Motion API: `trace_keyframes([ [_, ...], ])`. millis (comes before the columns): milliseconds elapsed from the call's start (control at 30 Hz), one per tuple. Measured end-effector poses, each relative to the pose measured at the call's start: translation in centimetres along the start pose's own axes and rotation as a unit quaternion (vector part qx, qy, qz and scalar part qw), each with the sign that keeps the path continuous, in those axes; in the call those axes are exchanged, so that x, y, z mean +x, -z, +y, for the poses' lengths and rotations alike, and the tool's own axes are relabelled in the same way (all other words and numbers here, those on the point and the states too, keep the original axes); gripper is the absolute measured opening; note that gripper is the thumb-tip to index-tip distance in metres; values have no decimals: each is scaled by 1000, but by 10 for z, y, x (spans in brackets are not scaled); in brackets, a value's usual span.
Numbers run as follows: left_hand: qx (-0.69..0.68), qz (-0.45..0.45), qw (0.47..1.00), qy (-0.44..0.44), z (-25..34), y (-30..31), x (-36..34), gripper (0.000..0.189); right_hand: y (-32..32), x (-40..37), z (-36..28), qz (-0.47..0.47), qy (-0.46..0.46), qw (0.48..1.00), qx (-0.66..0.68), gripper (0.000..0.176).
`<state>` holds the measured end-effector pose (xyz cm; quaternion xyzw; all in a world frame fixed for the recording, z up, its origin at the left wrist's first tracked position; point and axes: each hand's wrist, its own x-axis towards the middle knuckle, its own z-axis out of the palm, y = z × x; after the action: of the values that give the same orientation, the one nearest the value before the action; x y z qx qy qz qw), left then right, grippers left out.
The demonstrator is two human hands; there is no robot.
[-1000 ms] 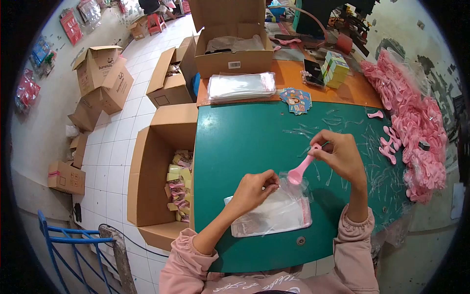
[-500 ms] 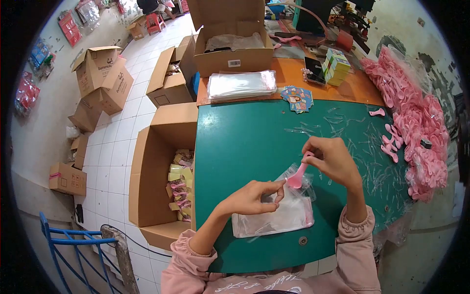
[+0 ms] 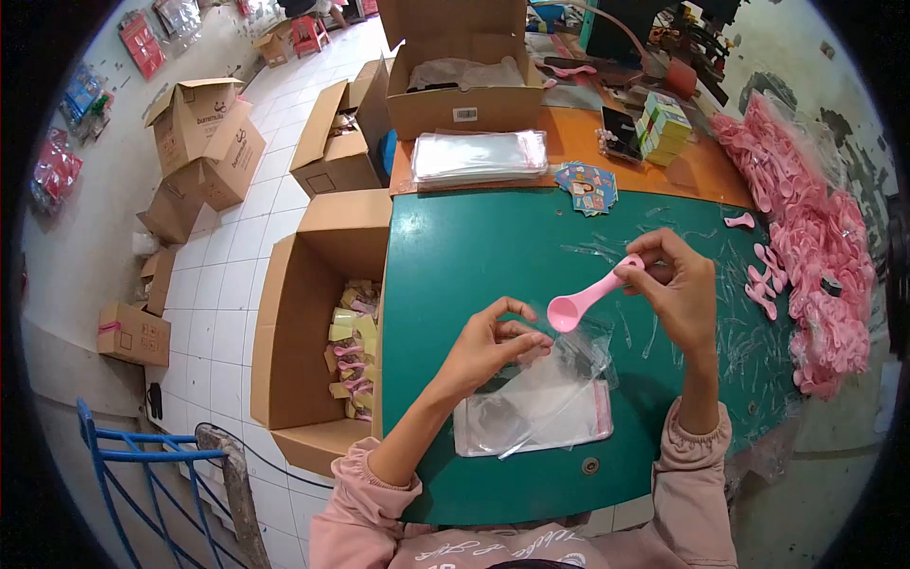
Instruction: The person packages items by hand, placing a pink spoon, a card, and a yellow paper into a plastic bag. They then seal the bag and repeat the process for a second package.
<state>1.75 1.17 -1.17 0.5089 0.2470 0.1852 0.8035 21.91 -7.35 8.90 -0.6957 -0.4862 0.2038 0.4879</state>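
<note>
A pink measuring spoon (image 3: 578, 305) is pinched by the handle end between the thumb and fingers of my right hand (image 3: 678, 284). Its round bowl hangs to the left, above the table. My left hand (image 3: 493, 346) is just left of the bowl, fingers curled and apart, and nothing shows clearly in its grip. Beneath both hands lies a stack of clear plastic bags (image 3: 536, 422). A loose crumpled bag (image 3: 592, 351) rests over its upper part, near my left fingertips.
Pink spoons (image 3: 815, 237) are heaped at the right, with several loose ones (image 3: 761, 280) beside them. Clear plastic strips (image 3: 730, 332) litter the green table (image 3: 455, 256). Picture cards (image 3: 586, 188) and more bags (image 3: 479, 156) lie at the back. An open carton (image 3: 318, 223) with packed items stands left.
My right hand has lifted the spoon up and to the right, away from the loose bag. The fingers of my left hand have spread and moved slightly up. The view has shifted a little.
</note>
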Motion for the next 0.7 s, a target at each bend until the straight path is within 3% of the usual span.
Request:
trace_keyframes([
  [433,-10,21,1000,-5,3,-1,-1,27,-9,-5,-2,-27,33,999,18,17],
  [700,51,-36,998,-1,3,-5,-2,34,-13,-5,-1,-96,-9,994,51,18],
])
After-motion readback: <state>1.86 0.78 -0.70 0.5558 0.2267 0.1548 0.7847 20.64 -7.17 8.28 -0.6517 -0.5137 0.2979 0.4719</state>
